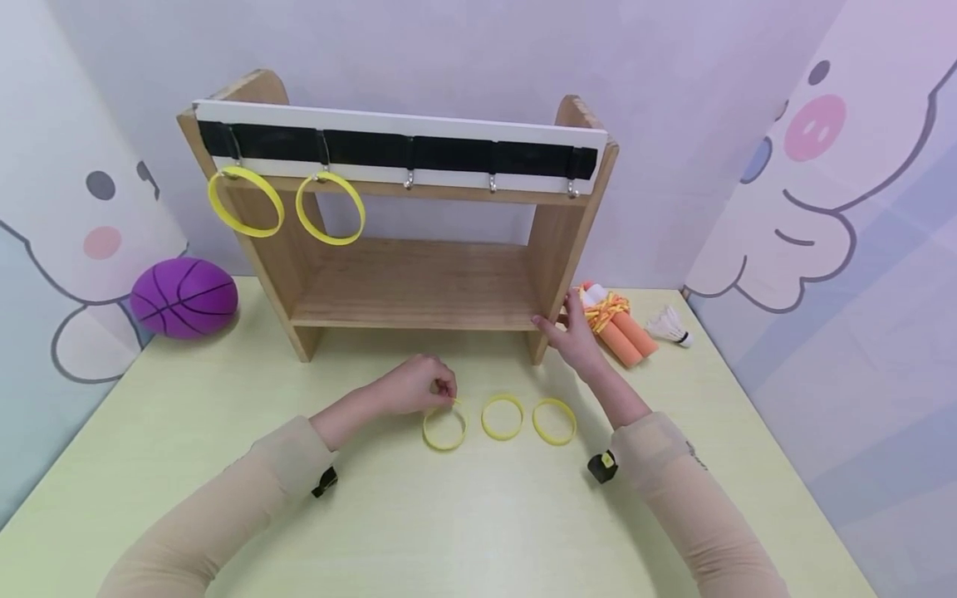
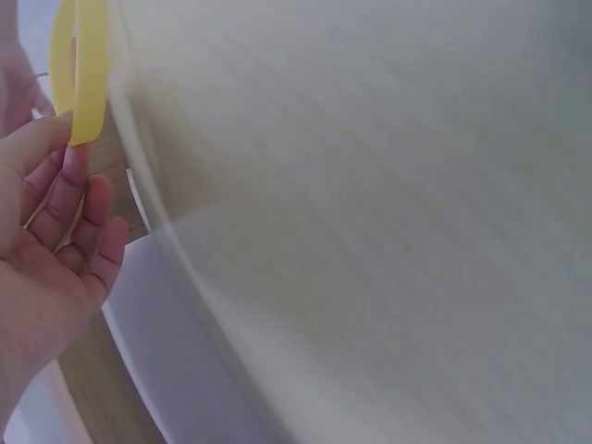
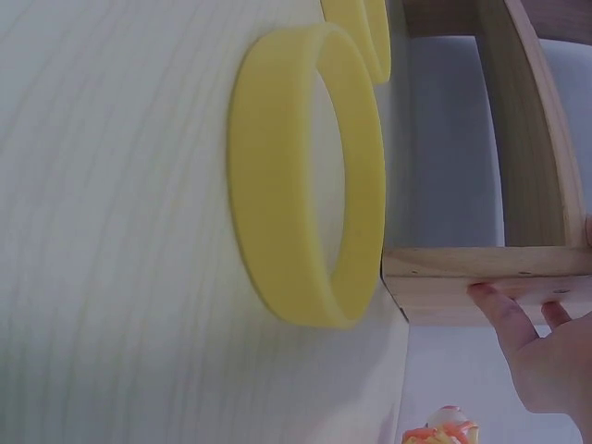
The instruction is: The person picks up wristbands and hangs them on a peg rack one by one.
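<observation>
My left hand (image 1: 419, 386) pinches the far edge of a yellow wristband (image 2: 90, 83) between thumb and forefinger, low over the table; the other fingers are loosely bent. To its right, two more yellow bands (image 1: 503, 438) lie flat in a row; the rightmost band (image 3: 268, 176) looms large in the right wrist view. My right hand (image 1: 574, 336) grips the right side panel of a wooden shelf (image 1: 419, 286), fingers against the outer face. Two yellow bands (image 1: 332, 241) hang from the leftmost metal hooks on the shelf's white-and-black bar (image 1: 449, 154). The hooks (image 1: 409, 178) farther right hold nothing.
A purple ball (image 1: 184, 299) sits left of the shelf. On the right lie a jump rope (image 1: 616, 324) with orange foam handles and a shuttlecock (image 1: 668, 326). Walls with cartoon figures enclose the pale table (image 1: 463, 531). Small black wrist devices (image 1: 602, 467) show below both forearms.
</observation>
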### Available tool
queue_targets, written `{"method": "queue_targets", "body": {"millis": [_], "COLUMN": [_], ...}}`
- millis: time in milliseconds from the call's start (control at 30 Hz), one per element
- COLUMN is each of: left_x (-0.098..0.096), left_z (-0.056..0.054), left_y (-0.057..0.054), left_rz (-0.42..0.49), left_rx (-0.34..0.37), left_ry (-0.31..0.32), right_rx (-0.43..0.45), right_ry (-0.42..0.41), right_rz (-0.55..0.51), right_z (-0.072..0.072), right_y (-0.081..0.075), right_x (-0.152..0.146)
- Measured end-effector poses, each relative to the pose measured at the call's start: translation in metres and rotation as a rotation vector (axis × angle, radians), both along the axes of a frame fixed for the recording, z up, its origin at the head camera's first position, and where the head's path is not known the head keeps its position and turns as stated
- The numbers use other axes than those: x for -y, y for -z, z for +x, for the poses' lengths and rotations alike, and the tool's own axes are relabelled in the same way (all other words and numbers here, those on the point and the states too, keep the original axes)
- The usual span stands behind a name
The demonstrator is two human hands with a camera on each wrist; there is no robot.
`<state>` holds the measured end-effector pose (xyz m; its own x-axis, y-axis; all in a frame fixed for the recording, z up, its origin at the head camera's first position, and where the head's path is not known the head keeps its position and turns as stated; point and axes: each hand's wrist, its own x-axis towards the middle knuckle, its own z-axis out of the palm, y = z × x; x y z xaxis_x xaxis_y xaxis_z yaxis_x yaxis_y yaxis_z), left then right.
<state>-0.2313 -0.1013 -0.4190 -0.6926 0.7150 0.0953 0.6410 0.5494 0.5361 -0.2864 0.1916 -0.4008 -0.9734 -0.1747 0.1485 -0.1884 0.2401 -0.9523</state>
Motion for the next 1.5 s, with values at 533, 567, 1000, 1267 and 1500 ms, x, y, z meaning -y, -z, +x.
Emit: {"method": "queue_targets", "body": {"millis": [533, 567, 1000, 1267, 1500], "left_x": [0.006, 0.006, 0.012, 0.018, 0.024], "left_z": [0.015, 0.016, 0.026, 0.034, 0.041], "left_y": [-0.023, -0.025, -0.056, -0.077, -0.096], "left_rz": [0.071, 0.076, 0.125, 0.205, 0.295], "left_rx": [0.041, 0.042, 0.019, -0.008, -0.024], "left_ry": [-0.123, -0.126, -0.188, -0.236, -0.272], "right_rx": [-0.001, -0.002, 0.026, 0.021, 0.025], "right_ry": [-0.006, -0.004, -0.029, -0.020, -0.023], "right_rz": [0.029, 0.027, 0.000, 0.003, 0.003], "right_z": [0.000, 0.000, 0.014, 0.016, 0.015], "right_y": [0.000, 0.001, -0.020, -0.022, -0.022], "right_x": [0.000, 0.000, 0.005, 0.007, 0.006]}}
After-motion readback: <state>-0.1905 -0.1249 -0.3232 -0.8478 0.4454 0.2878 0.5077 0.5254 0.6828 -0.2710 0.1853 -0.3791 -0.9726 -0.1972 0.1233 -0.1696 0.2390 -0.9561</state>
